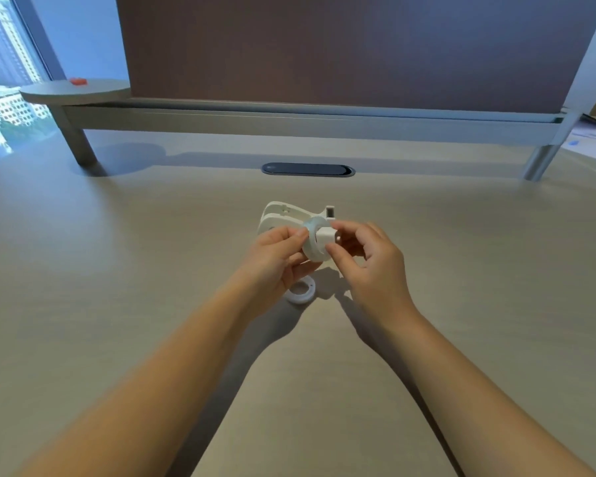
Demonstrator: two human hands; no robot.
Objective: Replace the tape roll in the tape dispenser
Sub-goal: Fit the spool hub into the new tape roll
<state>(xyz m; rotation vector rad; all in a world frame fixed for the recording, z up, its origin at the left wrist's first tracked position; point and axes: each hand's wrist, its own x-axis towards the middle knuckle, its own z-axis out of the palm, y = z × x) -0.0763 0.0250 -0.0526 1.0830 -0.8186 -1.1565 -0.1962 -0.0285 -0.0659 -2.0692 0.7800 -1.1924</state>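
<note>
A white tape dispenser lies on the beige desk, just behind my hands. My left hand pinches a pale tape roll by its left rim, held upright above the desk. My right hand grips a small white hub piece that sits at the roll's centre hole. A flat white ring, an empty tape core, lies on the desk below my left hand, partly hidden by it.
A dark oval cable slot is set in the desk behind the dispenser. A raised shelf on metal legs spans the back, with a brown partition above. Papers lie at the far right. A red object rests on a round shelf.
</note>
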